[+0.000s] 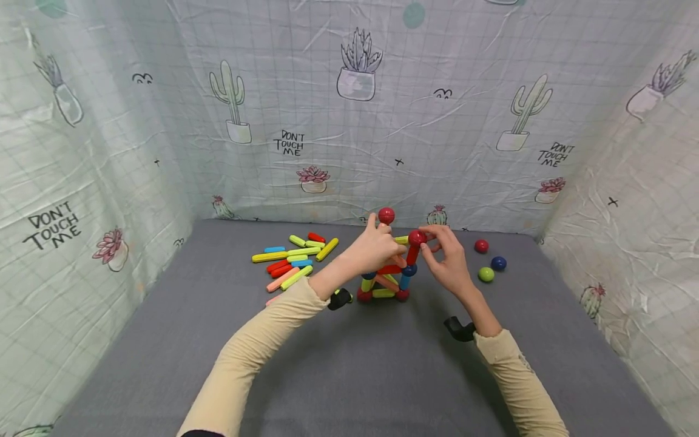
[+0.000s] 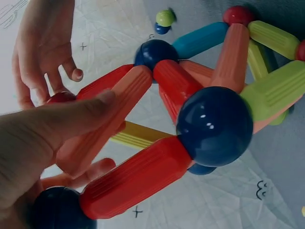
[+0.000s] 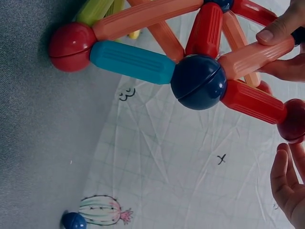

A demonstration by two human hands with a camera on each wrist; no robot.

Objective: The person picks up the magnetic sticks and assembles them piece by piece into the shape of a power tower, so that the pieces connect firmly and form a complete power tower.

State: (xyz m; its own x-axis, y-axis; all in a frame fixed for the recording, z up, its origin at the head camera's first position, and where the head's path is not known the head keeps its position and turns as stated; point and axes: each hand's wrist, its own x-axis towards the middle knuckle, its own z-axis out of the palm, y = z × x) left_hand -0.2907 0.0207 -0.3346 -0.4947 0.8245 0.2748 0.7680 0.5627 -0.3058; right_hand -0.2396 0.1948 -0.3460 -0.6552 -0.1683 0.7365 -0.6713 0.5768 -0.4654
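Note:
A frame of magnetic rods and balls stands on the table, with red balls [image 1: 401, 295] at its base and blue balls [image 3: 198, 82] above them. My left hand [image 1: 377, 249] pinches a salmon rod [image 2: 109, 119] between thumb and fingers. One end of that rod meets a blue ball [image 2: 155, 53] beside two red rods. At the frame's upper right, my right hand [image 1: 450, 258] holds a red ball [image 1: 417, 238] by its fingertips, atop a red rod [image 3: 252, 101]. Another red ball [image 1: 386, 215] rises behind my left hand.
Left of the frame lies a loose pile of yellow [image 1: 270, 257], red, blue and salmon rods. On the right are three loose balls: red [image 1: 481, 246], blue [image 1: 499, 263] and green [image 1: 486, 274]. A printed cloth [image 1: 327, 121] hangs behind the grey table [image 1: 382, 376].

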